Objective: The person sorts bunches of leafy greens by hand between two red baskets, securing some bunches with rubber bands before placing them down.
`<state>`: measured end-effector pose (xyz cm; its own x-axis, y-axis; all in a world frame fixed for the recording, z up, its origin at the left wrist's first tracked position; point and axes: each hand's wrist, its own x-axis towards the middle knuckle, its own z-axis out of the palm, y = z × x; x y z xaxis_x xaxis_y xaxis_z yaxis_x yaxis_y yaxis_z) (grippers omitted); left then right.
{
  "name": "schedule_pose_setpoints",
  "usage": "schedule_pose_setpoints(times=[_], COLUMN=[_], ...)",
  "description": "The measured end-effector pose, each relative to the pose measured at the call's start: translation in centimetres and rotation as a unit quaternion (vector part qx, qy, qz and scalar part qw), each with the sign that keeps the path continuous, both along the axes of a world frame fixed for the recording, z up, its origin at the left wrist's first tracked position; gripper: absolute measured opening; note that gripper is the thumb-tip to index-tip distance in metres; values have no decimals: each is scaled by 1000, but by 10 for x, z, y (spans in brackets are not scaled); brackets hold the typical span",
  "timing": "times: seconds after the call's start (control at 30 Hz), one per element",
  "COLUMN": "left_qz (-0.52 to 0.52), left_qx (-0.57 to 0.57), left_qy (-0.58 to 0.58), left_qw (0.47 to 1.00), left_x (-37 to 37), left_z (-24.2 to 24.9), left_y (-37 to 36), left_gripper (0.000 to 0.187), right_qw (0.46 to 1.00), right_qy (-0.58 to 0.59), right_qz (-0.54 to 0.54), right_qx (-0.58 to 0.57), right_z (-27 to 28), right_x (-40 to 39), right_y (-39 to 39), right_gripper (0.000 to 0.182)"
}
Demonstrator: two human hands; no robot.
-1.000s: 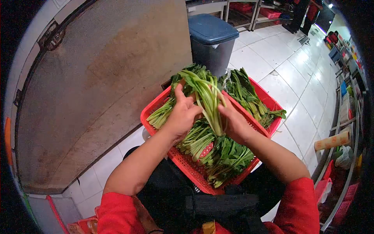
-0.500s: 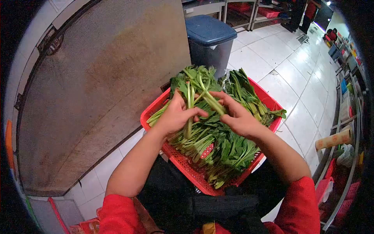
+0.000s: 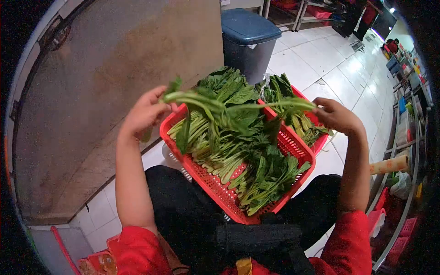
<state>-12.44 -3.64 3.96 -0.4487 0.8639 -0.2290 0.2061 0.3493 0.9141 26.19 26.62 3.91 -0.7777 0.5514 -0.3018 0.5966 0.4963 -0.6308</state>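
Leafy green stalks [image 3: 247, 106] stretch across above a red perforated basket [image 3: 229, 204], slightly blurred. My left hand [image 3: 149, 110] is closed on the stalks' left end, beyond the basket's left rim. Their right end is pinched in my right hand [image 3: 337, 114], out past the basket's right side. Bunches of greens [image 3: 220, 151] fill much of the basket, pale stems toward me, with more leafy bunches [image 3: 275, 178] at its right. Behind it, a second red basket [image 3: 323, 142] holds further greens [image 3: 298, 121].
A dark grey bin with a blue lid [image 3: 251, 26] stands beyond the baskets. A large brown, stained panel [image 3: 133, 91] is at the left. Shelving with a rolled item [image 3: 389, 165] lines the right. People [image 3: 360, 20] stand far off at the top right.
My hands have moved apart, left and right, from the middle above the basket. The stalks now span between them. The gap between the two red baskets now shows.
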Motion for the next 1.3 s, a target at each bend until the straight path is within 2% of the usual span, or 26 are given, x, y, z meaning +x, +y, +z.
schedule_pose_setpoints(times=[0.1, 0.13, 0.17, 0.23, 0.27, 0.33, 0.4, 0.47, 0.53, 0.57, 0.6, 0.63, 0.67, 0.7, 0.73, 0.8, 0.83, 0.87, 0.93, 0.97, 1.0, 1.07, 1.17, 1.2, 1.27, 1.3], left_qz=[45, 91, 136, 139, 134, 138, 138, 148, 149, 162, 164, 164, 166, 166, 168, 169, 171, 160, 147, 144, 142, 137, 115, 100, 86, 60], left_qx=[66, 175, 281, 330, 380, 389, 408, 397, 388, 376, 379, 365, 353, 344, 344, 325, 322, 327, 333, 328, 322, 313, 287, 270, 249, 228], left_qy=[4, -48, -99, -93, -84, -92, -104, -103, -126, -115, -114, -98, -82, -81, -82, -70, -73, -76, -80, -71, -63, -63, -58, -54, -44, -63], left_qw=[997, 979, 945, 929, 911, 906, 897, 900, 901, 905, 904, 911, 917, 921, 920, 928, 928, 928, 928, 931, 934, 938, 949, 956, 964, 970], left_x=[-19, -17, -14, -12, -11, -8, -5, -3, -1, 4, 4, 4, 3, 1, 1, 3, 3, 3, 3, 3, 4, 7, 13, 15, 19, 21], left_z=[3, 1, 1, 4, 6, 9, 12, 10, 6, 6, 4, 0, -4, -6, -6, -7, -7, -6, -5, -5, -5, -4, -3, -4, -7, -10], left_y=[-7, -6, -5, -3, -1, -2, -1, 1, 4, 6, 7, 8, 9, 10, 10, 9, 10, 10, 11, 12, 12, 15, 20, 21, 23, 24], left_gripper=[50, 51, 52, 53, 53, 54, 54, 53, 52, 53, 53, 54, 55, 56, 56, 55, 55, 55, 55, 54, 54, 54, 54, 54, 55, 57], right_qw=[985, 986, 973, 940, 942, 898, 901, 913, 890, 893, 922, 932, 919, 914, 914, 901, 920, 910, 885, 885, 902, 899, 806, 808, 756, 798], right_qy=[80, 75, 139, 250, 245, 305, 314, 316, 342, 298, 202, 211, 83, 142, 141, -32, -120, -85, -77, -78, -149, -279, -441, -438, -422, -385], right_qz=[-141, -136, -163, -191, -188, -281, -225, -184, -156, -181, -147, -126, -155, -91, -90, -113, -72, -46, 158, 157, 203, 288, 381, 379, 421, 402], right_qx=[-56, -56, -84, -134, -135, -146, -196, -179, -260, -286, -295, -264, -353, -370, -369, -419, -366, -402, -431, -431, -351, -175, 105, 107, 271, 229], right_z=[14, 16, 17, 12, 6, -4, -48, -101, -163, -191, -255, -291, -278, -407, -403, -386, -381, -375, -375, -373, -364, -341, -306, -301, -289, -282], right_x=[5, 4, 3, -6, -14, -46, -76, -113, -142, -153, -156, -161, -164, -168, -174, -190, -200, -200, -198, -194, -187, -175, -158, -154, -152, -143], right_y=[-3, -7, -11, -15, -22, -55, -69, -100, -143, -164, -172, -195, -213, -216, -219, -223, -212, -202, -176, -164, -154, -135, -113, -109, -104, -100], right_gripper=[19, 19, 19, 16, 16, 17, 27, 39, 48, 57, 76, 76, 83, 93, 93, 82, 87, 79, 76, 76, 72, 66, 59, 59, 62, 65])
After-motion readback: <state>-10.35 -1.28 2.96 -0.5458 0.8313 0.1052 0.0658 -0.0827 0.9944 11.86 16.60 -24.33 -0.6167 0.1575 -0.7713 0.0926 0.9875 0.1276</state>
